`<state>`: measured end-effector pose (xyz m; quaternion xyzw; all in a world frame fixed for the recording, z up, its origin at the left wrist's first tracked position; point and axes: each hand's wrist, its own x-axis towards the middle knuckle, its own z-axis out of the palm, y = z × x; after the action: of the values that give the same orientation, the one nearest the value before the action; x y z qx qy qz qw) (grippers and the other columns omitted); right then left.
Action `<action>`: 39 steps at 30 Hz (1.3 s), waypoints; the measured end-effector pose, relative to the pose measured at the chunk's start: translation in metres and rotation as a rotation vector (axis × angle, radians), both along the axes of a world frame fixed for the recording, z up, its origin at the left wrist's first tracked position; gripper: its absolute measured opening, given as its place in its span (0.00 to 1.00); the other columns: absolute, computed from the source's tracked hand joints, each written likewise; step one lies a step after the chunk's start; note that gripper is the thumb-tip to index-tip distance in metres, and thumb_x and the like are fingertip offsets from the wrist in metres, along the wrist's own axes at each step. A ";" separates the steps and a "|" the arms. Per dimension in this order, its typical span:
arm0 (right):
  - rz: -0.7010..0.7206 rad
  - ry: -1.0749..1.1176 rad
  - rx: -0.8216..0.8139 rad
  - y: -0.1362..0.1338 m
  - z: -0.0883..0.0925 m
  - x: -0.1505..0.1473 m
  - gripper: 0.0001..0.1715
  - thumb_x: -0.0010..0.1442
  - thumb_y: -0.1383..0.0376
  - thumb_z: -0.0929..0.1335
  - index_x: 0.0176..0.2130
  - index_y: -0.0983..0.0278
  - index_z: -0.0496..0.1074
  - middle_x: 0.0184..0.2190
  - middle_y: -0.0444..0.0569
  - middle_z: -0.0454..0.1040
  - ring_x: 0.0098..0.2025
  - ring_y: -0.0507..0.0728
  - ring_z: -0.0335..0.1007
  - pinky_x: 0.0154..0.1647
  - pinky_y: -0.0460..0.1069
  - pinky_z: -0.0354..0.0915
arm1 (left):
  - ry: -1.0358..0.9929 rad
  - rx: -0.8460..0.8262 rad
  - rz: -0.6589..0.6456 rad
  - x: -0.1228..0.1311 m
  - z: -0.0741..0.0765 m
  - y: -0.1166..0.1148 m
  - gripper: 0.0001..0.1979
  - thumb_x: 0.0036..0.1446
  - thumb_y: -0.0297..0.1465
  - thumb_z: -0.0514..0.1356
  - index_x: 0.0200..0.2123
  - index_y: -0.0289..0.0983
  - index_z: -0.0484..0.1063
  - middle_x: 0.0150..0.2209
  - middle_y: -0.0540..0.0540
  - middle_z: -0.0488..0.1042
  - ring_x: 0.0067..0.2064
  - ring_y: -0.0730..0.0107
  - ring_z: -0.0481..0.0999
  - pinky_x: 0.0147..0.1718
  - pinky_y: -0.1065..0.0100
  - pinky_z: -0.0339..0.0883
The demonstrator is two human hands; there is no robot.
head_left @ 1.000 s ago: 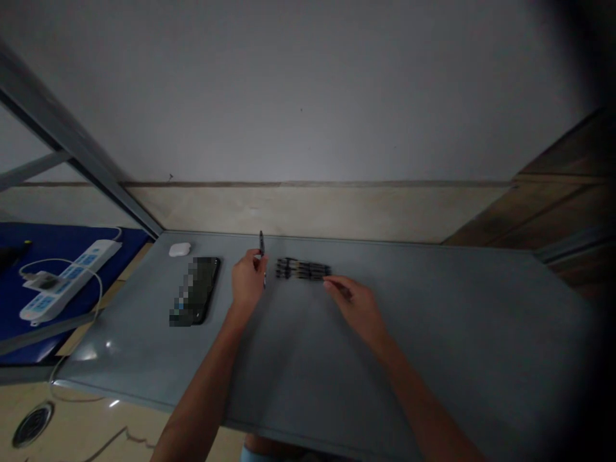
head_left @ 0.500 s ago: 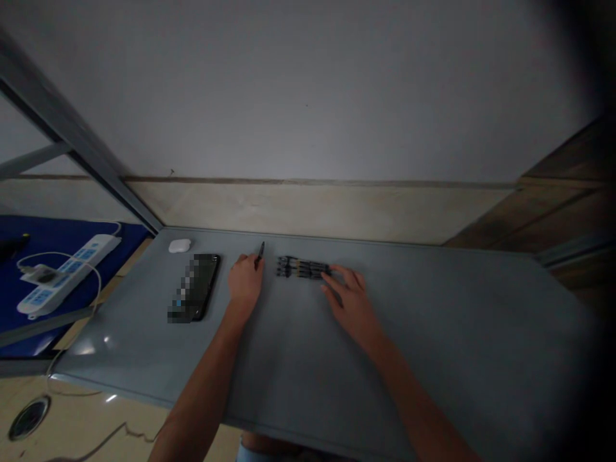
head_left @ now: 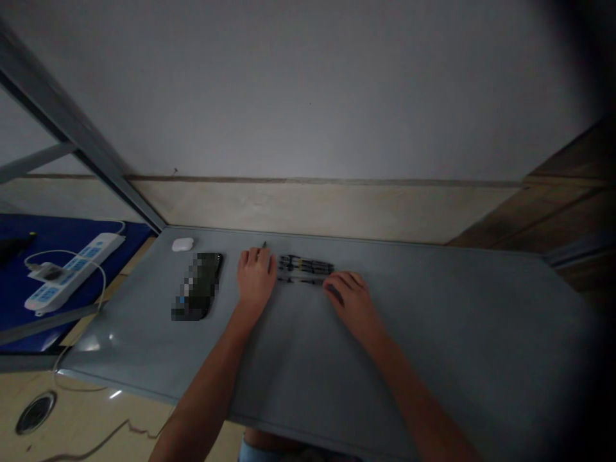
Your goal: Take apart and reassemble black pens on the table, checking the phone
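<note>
My left hand (head_left: 256, 277) rests low on the grey table top (head_left: 409, 321), curled over a dark pen whose tip (head_left: 264, 244) just shows past the fingers. The pen's body is hidden. To its right lies a tight row of several black pens (head_left: 305, 269), side by side. My right hand (head_left: 351, 301) is flat on the table with open fingers, touching or almost touching the row's right end. A dark mark shows on that hand.
A black phone (head_left: 202, 285), partly pixelated, lies left of my left hand, with a white earbud case (head_left: 183, 244) behind it. A white power strip (head_left: 72, 279) with a cable sits on a blue surface beyond the table's left edge. A wall stands behind.
My left hand has lowered and moved slightly right, so less of the pen shows. My right hand has settled flatter beside the row's right end.
</note>
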<state>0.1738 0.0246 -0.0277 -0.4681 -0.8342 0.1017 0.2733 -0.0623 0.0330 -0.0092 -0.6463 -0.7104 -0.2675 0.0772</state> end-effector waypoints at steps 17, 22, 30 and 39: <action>0.028 0.042 -0.086 0.001 -0.009 -0.004 0.14 0.66 0.67 0.61 0.49 0.58 0.71 0.42 0.53 0.76 0.46 0.63 0.70 0.50 0.60 0.64 | 0.211 -0.220 -0.583 0.050 -0.007 -0.019 0.13 0.67 0.36 0.50 0.42 0.36 0.71 0.40 0.42 0.74 0.46 0.59 0.73 0.47 0.59 0.64; 0.170 -0.019 -0.085 0.000 -0.001 0.002 0.21 0.64 0.71 0.61 0.53 0.60 0.71 0.45 0.54 0.76 0.49 0.63 0.70 0.52 0.59 0.65 | 0.186 -0.310 -0.568 0.052 -0.005 -0.022 0.17 0.68 0.38 0.46 0.45 0.37 0.71 0.37 0.41 0.76 0.40 0.61 0.77 0.38 0.63 0.68; 0.216 -0.179 0.012 0.001 0.001 0.009 0.16 0.64 0.71 0.63 0.49 0.63 0.75 0.41 0.54 0.79 0.42 0.63 0.73 0.51 0.59 0.65 | 0.036 -0.412 -0.589 0.049 0.001 -0.023 0.21 0.68 0.40 0.45 0.43 0.38 0.75 0.37 0.40 0.78 0.36 0.61 0.78 0.35 0.64 0.68; 0.190 -0.240 0.300 -0.007 0.001 0.007 0.16 0.64 0.74 0.63 0.48 0.67 0.74 0.40 0.56 0.78 0.40 0.62 0.72 0.47 0.57 0.67 | -0.132 -0.519 -0.622 0.040 0.015 -0.023 0.24 0.69 0.42 0.42 0.37 0.38 0.75 0.33 0.45 0.79 0.35 0.65 0.78 0.35 0.68 0.67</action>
<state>0.1805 0.0176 -0.0270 -0.3503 -0.9069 -0.0548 0.2278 -0.0220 0.0105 0.0060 -0.8098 -0.5285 -0.1308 -0.2187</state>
